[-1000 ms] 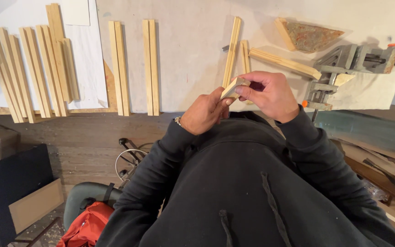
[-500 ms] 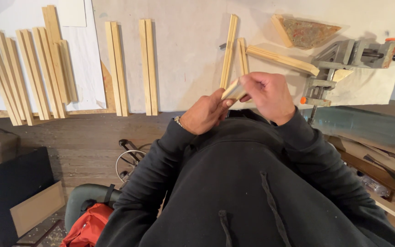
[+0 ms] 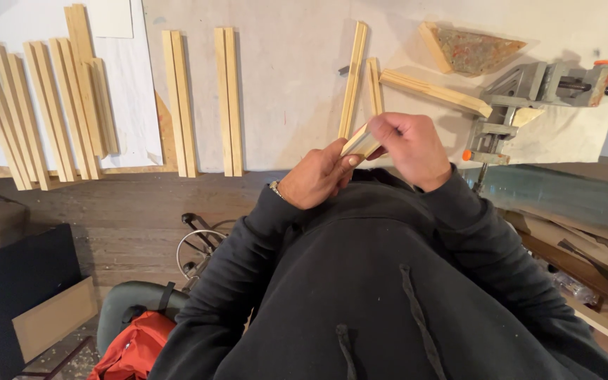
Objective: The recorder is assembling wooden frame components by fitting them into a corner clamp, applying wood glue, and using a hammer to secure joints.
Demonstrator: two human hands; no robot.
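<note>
Both hands meet in front of my chest over a short pale wooden strip (image 3: 359,143). My left hand (image 3: 316,176) pinches its lower end with the fingertips. My right hand (image 3: 409,146) closes around its upper part from the right. Black sleeves cover both arms. Just beyond the hands, two long wooden strips (image 3: 354,79) lie upright on the white work surface (image 3: 283,91), with an angled strip (image 3: 433,91) running toward a grey corner clamp (image 3: 522,95).
Several wooden strips (image 3: 43,112) lie in rows at the left, two pairs (image 3: 202,98) in the middle. A triangular wood offcut (image 3: 469,49) sits at the top right. Below are a wooden floor, a dark box (image 3: 15,281), a red bag (image 3: 138,348) and boards at right.
The hands have kept their hold on the short strip, shifting only slightly; the strip's tilt is a little different.
</note>
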